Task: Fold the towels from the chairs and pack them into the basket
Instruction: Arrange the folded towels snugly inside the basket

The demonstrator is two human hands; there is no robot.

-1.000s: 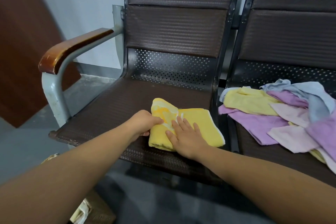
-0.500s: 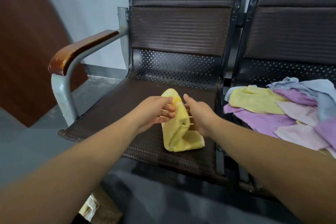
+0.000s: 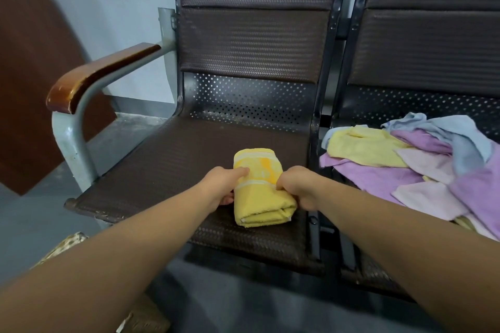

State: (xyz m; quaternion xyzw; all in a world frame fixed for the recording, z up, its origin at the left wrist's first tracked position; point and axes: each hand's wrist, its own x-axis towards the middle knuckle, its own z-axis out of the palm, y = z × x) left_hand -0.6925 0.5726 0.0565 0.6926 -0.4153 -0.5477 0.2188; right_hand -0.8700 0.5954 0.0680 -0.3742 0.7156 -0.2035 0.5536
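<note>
Now lying flat, folded yellow towel, left hand, right hand gripping sides

The folded towel lies on the front of the left chair seat. The left hand grips the towel's left side and the right hand its right side. Right of the towel, a pile of loose towels lies on the neighbouring chair. The armrest stands well left of the towel and behind it. A basket sits before it to the left, lower down, partly hidden by the left forearm.
</note>
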